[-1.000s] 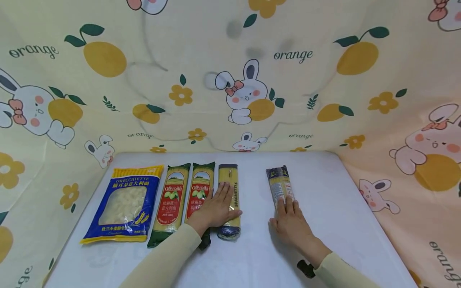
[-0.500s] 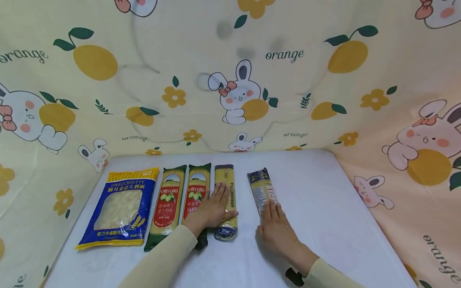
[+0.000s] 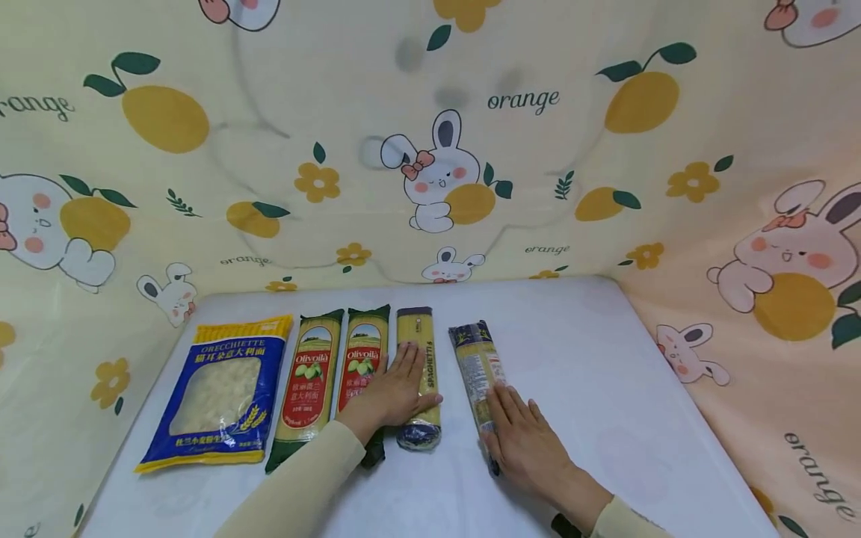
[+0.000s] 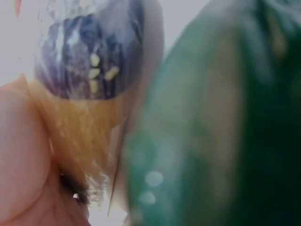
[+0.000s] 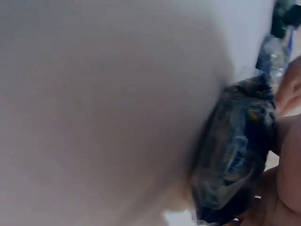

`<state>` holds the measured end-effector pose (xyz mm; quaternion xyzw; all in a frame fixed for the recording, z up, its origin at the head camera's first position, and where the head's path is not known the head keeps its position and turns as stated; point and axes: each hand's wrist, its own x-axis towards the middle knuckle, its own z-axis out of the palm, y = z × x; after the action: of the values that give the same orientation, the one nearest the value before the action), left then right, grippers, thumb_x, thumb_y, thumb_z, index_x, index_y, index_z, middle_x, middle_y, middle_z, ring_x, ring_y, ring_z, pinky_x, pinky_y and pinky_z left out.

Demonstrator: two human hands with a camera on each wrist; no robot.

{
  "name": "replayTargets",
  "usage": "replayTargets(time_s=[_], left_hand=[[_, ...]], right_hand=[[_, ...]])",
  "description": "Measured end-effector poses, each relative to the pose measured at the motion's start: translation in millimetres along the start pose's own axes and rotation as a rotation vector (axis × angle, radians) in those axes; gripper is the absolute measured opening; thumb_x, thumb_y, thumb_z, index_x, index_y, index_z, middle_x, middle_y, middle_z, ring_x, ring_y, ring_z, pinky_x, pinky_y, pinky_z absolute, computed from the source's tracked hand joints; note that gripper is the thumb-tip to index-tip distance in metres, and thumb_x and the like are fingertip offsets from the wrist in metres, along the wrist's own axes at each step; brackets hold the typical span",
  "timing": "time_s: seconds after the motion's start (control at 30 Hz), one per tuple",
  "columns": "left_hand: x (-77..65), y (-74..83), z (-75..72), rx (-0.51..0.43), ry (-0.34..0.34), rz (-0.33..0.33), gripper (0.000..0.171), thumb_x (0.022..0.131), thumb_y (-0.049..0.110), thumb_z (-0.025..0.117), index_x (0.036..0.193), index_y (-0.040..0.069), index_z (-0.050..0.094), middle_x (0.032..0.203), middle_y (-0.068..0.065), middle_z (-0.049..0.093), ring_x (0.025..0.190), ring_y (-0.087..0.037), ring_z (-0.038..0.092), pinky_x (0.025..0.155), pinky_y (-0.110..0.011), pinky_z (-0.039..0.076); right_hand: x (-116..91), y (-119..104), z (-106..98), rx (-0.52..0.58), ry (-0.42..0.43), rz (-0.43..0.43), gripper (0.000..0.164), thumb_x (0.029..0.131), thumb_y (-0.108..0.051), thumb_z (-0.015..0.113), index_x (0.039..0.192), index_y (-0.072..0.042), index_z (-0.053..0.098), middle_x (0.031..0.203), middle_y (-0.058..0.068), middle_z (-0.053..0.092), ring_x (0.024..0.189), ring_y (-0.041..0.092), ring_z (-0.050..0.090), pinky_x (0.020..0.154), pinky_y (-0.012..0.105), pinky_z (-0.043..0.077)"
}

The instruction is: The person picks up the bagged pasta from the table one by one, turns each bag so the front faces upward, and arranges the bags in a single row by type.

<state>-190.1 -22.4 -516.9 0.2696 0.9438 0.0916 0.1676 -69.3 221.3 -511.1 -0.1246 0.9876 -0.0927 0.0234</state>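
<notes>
My left hand (image 3: 386, 392) lies with straight fingers across a spaghetti pack (image 3: 427, 351) and the lower part of an Olivoilà pasta pack (image 3: 363, 351). Its thumb points right, over the spaghetti pack. In the left wrist view, the spaghetti pack's dark end (image 4: 89, 61) shows next to a blurred green pack end (image 4: 197, 122). My right hand (image 3: 534, 448) touches the right side of a second spaghetti pack (image 3: 477, 373), its fingers extended along it. That pack lies slightly tilted, back label up. The right wrist view shows its dark, crinkled end (image 5: 235, 150) beside the palm.
Another Olivoilà pack (image 3: 309, 381) and a blue-and-yellow orecchiette bag (image 3: 222, 392) lie in the row on the left. The white table (image 3: 605, 373) meets a printed cloth (image 3: 538, 172) at its back and sides.
The right hand has brought the second spaghetti pack leftward, nearer the row. That hand has shifted from on top of the pack to its right side. The left hand has stayed in place.
</notes>
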Motion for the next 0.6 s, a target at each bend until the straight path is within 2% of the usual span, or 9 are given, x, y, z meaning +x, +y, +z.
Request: replayTargets(time_s=[0.23,0.37,0.47,0.53,0.6], left_hand=[[0.0,4.1,-5.1,0.027,0.0,-0.002,0.092,0.107,0.065,0.04,0.169,0.005,0.008,0.177,-0.016,-0.001,0.165,-0.034,-0.002,0.13,-0.061,0.008],[3.3,9.9,-15.4,0.085,-0.028,-0.032,0.093,0.106,0.066,0.044,0.169,0.006,0.014,0.177,-0.017,0.006,0.165,-0.034,0.005,0.128,-0.064,0.014],[9.9,16.4,-29.0,0.135,-0.018,-0.069,0.085,0.105,0.063,0.051,0.165,0.006,0.032,0.174,-0.015,0.026,0.162,-0.033,0.023,0.124,-0.066,0.025],[17.9,20.1,-37.6,0.171,0.017,-0.085,0.071,0.105,0.057,0.057,0.155,0.007,0.052,0.161,-0.014,0.049,0.15,-0.034,0.044,0.119,-0.065,0.035],[28.6,23.7,-45.2,0.204,0.061,-0.091,0.054,0.106,0.05,0.06,0.141,0.01,0.066,0.143,-0.012,0.065,0.133,-0.033,0.06,0.113,-0.063,0.043]], right_hand=[[3.8,-3.1,12.2,0.032,0.034,-0.029,0.072,0.108,-0.034,0.057,0.161,0.008,0.032,0.169,0.028,0.028,0.157,0.046,0.027,0.122,0.061,0.032],[6.2,-10.4,14.5,0.032,0.071,-0.037,0.073,0.107,-0.034,0.06,0.159,0.01,0.034,0.167,0.031,0.03,0.156,0.047,0.029,0.121,0.06,0.034],[5.8,-16.0,14.8,0.025,0.069,-0.044,0.072,0.107,-0.034,0.059,0.158,0.011,0.035,0.167,0.031,0.031,0.156,0.048,0.029,0.122,0.058,0.034],[4.6,-18.9,14.9,0.028,0.06,-0.05,0.072,0.107,-0.034,0.059,0.158,0.011,0.035,0.166,0.031,0.032,0.156,0.047,0.03,0.122,0.058,0.034],[3.2,-20.8,14.6,0.035,0.048,-0.052,0.071,0.108,-0.035,0.057,0.159,0.009,0.034,0.167,0.03,0.031,0.156,0.047,0.029,0.123,0.058,0.033]])
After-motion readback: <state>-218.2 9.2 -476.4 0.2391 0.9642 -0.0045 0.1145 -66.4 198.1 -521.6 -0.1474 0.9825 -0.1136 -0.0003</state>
